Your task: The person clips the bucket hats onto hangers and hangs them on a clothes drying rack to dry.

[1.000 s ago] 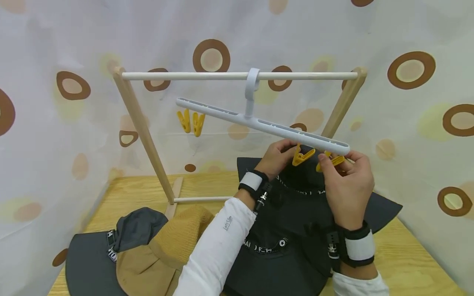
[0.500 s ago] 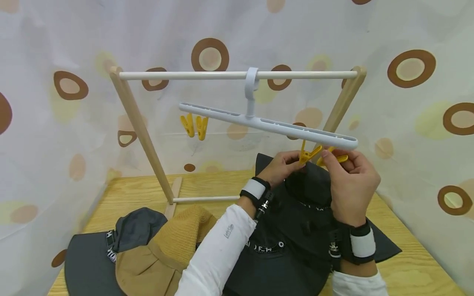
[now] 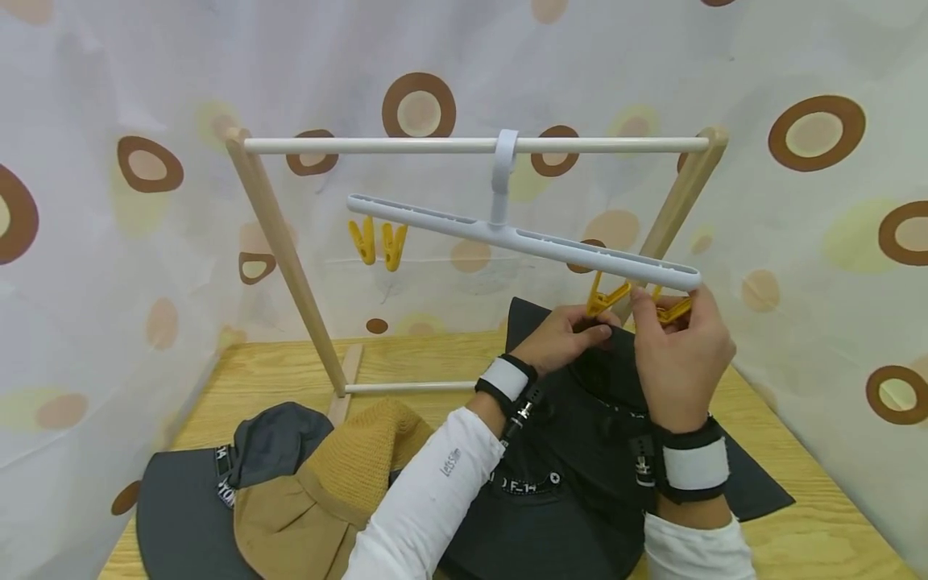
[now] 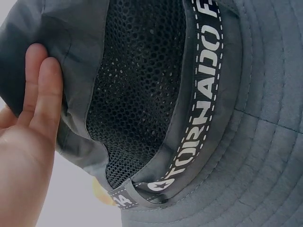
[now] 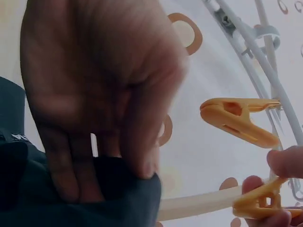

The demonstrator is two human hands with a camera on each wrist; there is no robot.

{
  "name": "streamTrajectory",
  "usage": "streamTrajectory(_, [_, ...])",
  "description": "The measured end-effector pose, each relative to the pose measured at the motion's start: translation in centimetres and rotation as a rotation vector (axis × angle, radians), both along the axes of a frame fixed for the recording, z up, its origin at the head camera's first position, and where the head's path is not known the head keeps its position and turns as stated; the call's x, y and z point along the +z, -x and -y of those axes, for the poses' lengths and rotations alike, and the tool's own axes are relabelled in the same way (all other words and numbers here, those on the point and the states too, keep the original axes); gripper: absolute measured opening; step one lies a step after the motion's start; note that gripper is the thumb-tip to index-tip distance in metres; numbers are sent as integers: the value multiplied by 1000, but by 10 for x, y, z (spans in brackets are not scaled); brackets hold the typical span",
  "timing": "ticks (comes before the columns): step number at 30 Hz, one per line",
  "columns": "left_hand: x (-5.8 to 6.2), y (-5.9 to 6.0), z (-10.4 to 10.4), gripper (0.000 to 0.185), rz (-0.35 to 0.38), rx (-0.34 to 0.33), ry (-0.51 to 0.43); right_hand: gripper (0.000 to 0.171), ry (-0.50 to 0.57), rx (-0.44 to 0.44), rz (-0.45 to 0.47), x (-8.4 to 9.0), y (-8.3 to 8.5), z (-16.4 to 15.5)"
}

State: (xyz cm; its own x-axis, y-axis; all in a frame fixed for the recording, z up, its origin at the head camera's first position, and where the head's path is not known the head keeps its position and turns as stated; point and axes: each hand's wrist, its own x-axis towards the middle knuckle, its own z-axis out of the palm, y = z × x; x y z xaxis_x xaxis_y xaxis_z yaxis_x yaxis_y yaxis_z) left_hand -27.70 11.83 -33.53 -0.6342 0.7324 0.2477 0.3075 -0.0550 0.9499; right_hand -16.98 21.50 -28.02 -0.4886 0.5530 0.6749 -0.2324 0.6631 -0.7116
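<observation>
While the left hand pinches the hat, the right hand squeezes a clip; feed the brim deep between its tips.

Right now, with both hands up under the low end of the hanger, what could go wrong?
The hanger already tilts on the rail; pulling its low end could slide or unhook it. The left hand holds the dark hat only at its edge, so it could slip before it is clipped. The right hand pinches one yellow clip; its jaws may miss the fabric.
</observation>
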Motion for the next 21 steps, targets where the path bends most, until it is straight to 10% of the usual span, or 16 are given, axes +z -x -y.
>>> streamTrajectory(5, [0,-3,-2,27,-14,9,8,30,-17,-13,-14,3,-2,-2])
streamTrajectory(13, [-1,-3,-4,24,-113,-3,10,43,254,-34,-122,8,-1,-1])
streamTrajectory(21, [-1,-5,-5,27,-54,10,13,31,9,-16,-36,3,-4,-4])
